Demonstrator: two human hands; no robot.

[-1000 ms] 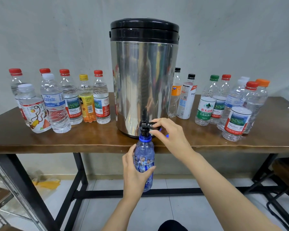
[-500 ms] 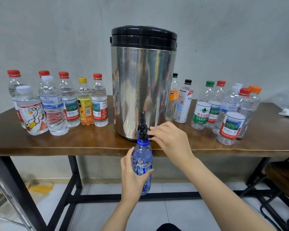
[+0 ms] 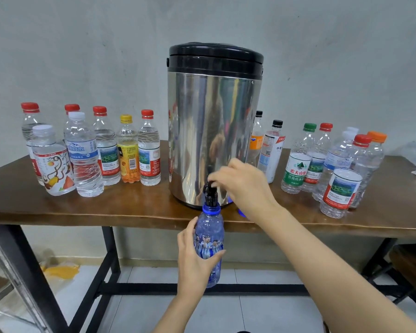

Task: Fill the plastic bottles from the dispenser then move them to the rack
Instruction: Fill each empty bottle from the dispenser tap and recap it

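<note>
Head view: the left hand [image 3: 195,258] grips the blue bottle [image 3: 209,236], its mouth just under the tap [image 3: 210,191] at the front of the dispenser [image 3: 214,131]. The right hand [image 3: 245,186] pinches the tap. If the bottle drifts sideways or overfills, water may spill.

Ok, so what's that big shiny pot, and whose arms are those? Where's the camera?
Those arms belong to a person. The camera sits on their head and looks down, so you see what they see. The shiny pot is a drinks dispenser standing on a wooden table. The left hand holds a blue bottle under the black tap, and the right hand grips that tap. More capped bottles stand on both sides of the dispenser.
</note>
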